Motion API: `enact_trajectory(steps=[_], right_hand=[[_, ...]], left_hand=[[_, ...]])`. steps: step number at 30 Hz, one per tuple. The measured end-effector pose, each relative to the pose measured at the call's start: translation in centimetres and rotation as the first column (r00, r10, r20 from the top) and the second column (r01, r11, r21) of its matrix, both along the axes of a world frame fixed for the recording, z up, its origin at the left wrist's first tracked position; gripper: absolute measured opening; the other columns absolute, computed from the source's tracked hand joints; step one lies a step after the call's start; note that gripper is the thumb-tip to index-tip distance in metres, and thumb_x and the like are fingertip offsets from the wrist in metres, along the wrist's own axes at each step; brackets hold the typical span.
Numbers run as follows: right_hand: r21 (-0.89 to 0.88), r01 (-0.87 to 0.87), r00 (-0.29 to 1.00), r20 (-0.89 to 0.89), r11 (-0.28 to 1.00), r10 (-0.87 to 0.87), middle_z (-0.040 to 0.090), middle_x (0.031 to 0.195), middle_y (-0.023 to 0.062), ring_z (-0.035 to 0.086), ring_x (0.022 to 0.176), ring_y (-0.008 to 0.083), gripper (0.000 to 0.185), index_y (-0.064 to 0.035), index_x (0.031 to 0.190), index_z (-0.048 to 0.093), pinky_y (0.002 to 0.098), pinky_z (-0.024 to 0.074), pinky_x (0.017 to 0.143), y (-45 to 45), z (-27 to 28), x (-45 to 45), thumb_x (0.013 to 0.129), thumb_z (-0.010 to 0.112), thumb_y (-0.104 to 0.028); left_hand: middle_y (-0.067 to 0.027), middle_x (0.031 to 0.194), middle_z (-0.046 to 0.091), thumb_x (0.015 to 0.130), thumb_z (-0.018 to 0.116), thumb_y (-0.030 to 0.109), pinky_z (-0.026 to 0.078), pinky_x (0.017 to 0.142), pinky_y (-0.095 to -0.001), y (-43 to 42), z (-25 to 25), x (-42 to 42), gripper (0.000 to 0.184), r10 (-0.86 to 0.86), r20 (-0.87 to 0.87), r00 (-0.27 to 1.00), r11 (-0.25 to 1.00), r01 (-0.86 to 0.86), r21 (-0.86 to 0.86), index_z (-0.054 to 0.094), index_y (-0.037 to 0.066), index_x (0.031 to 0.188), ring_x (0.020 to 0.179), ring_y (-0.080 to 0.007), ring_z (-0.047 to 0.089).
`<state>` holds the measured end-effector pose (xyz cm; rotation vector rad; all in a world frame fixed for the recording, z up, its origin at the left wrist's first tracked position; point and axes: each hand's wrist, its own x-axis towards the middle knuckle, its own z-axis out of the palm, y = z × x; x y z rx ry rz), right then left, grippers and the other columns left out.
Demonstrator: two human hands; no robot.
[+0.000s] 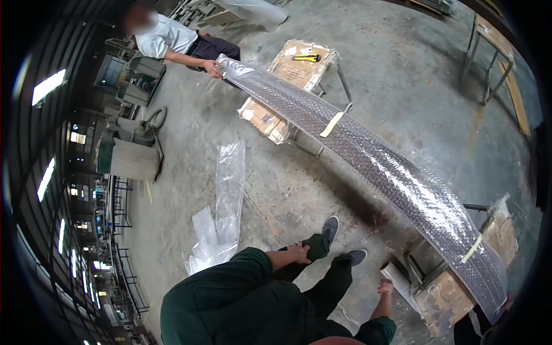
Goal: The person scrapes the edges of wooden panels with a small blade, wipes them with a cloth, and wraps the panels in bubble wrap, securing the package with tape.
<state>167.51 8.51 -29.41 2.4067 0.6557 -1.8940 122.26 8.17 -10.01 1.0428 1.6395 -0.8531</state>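
Note:
My left hand point(299, 252) lies over my bent left knee, its fingers spread on the dark trouser leg. Low on the right, my right hand point(384, 286) is beside the open end of a pale roll point(398, 282) with a brown core. Its fingers look curled; what they hold, if anything, is too small to make out. A long, curved panel wrapped in bubble wrap point(374, 155) stretches across two padded supports. Strips of yellowish tape point(332, 124) cross the wrap in two places. At its far end, a co-worker's hand point(213, 68) touches the panel.
The far support point(302, 60) has a cardboard-covered top with a yellow cutter point(306, 58) on it. A near support point(445, 302) stands to my right. Loose clear wrap point(230, 190) lies on the concrete floor at left. Machines and a large bin point(135, 158) stand beyond.

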Motion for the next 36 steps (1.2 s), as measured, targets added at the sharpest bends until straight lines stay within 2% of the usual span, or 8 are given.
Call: enact_trajectory(steps=[2, 8, 10, 14, 17, 24, 32, 36], right_hand=[[0.045, -0.064, 0.994, 0.096, 0.997, 0.059, 0.055, 0.064, 0.011, 0.053, 0.046, 0.0263, 0.017, -0.0039, 0.084, 0.059, 0.0435, 0.0436, 0.042, -0.6, -6.5, -1.2, 0.082, 0.052, -0.02], [0.28, -0.206, 0.951, 0.283, 0.938, 0.124, 0.059, 0.102, 0.0219, 0.056, 0.098, 0.0391, 0.047, 0.005, 0.114, 0.051, 0.0436, 0.0404, 0.093, 2.0, -13.4, -4.5, 0.072, 0.063, -0.014], [-0.017, -0.398, 0.833, 0.413, 0.917, 0.369, 0.054, 0.118, 0.0226, 0.05, 0.111, 0.037, 0.06, -0.0021, 0.125, 0.046, 0.0453, 0.0392, 0.096, 2.8, -16.8, -4.0, 0.073, 0.064, -0.024], [-0.181, -0.336, 0.705, 0.602, 0.924, 0.374, 0.016, 0.144, 0.0248, 0.037, 0.124, 0.0418, 0.093, -0.0184, 0.143, 0.017, 0.0465, 0.0387, 0.098, 2.6, -24.7, -2.6, 0.07, 0.072, -0.033], [-0.231, -0.301, 0.722, 0.578, 0.925, 0.38, -0.002, 0.146, 0.0241, 0.034, 0.125, 0.0447, 0.099, -0.0222, 0.144, 0.01, 0.0472, 0.0393, 0.097, 1.8, -30.0, -1.0, 0.069, 0.073, -0.036], [-0.177, -0.413, 0.628, 0.655, 0.894, 0.42, 0.025, 0.124, 0.0251, 0.047, 0.102, 0.0399, 0.078, -0.0034, 0.135, 0.016, 0.0466, 0.0451, 0.077, -0.4, -33.9, 0.4, 0.079, 0.058, -0.038], [-0.113, -0.715, 0.31, 0.834, 0.69, 0.457, 0.055, 0.099, 0.0263, 0.062, 0.075, 0.0344, 0.07, 0.0181, 0.125, 0.023, 0.0458, 0.0517, 0.053, -6.2, -32.9, 2.8, 0.09, 0.04, -0.041], [-0.04, -0.574, 0.548, 0.724, 0.818, 0.42, 0.055, 0.093, 0.0245, 0.061, 0.07, 0.0326, 0.062, 0.0161, 0.12, 0.028, 0.0441, 0.0504, 0.05, -5.4, -25.5, 3.4, 0.086, 0.041, -0.034]], left_hand=[[-0.0185, 0.14, 0.026, 0.069, 0.067, 0.055, 0.039, 0.095, -0.0526, -0.2, -1.0, 0.0, 0.086, 0.024, -0.018, 1.0, 0.999, -0.024, -0.035, 0.029, 0.022, 0.139, 0.121, -0.041, 0.04], [-0.0225, 0.125, 0.038, 0.068, 0.067, 0.051, 0.042, 0.088, -0.0471, 0.1, -2.0, -0.8, 0.084, -0.112, -0.056, 0.992, 0.981, 0.119, 0.154, 0.029, 0.023, 0.138, 0.108, -0.0398, 0.049], [-0.0215, 0.129, 0.036, 0.072, 0.064, 0.05, 0.039, 0.092, -0.0469, 0.0, -2.6, -1.1, 0.079, -0.146, -0.086, 0.986, 0.957, 0.162, 0.239, 0.03, 0.021, 0.137, 0.115, -0.0391, 0.043], [-0.0186, 0.134, 0.033, 0.074, 0.063, 0.049, 0.034, 0.098, -0.0474, 1.9, -2.5, -1.2, 0.076, -0.137, -0.09, 0.986, 0.926, 0.16, 0.342, 0.032, 0.02, 0.136, 0.121, -0.0389, 0.036], [-0.0173, 0.135, 0.031, 0.076, 0.061, 0.049, 0.033, 0.099, -0.0479, 3.2, -3.3, -1.7, 0.074, -0.151, -0.091, 0.984, 0.902, 0.175, 0.395, 0.031, 0.02, 0.136, 0.122, -0.0391, 0.035], [-0.0182, 0.135, 0.032, 0.078, 0.058, 0.049, 0.032, 0.1, -0.0478, 4.8, -5.5, -2.5, 0.07, -0.233, -0.13, 0.964, 0.824, 0.267, 0.499, 0.032, 0.02, 0.136, 0.122, -0.0393, 0.036], [-0.0189, 0.133, 0.035, 0.078, 0.057, 0.05, 0.035, 0.098, -0.0475, 5.7, -6.2, -3.2, 0.069, -0.262, -0.115, 0.958, 0.769, 0.279, 0.575, 0.035, 0.019, 0.135, 0.119, -0.0388, 0.039], [-0.0188, 0.131, 0.036, 0.077, 0.059, 0.048, 0.037, 0.095, -0.049, 4.5, -5.0, -2.9, 0.068, -0.206, -0.05, 0.977, 0.847, 0.203, 0.492, 0.034, 0.02, 0.134, 0.116, -0.0394, 0.042]])
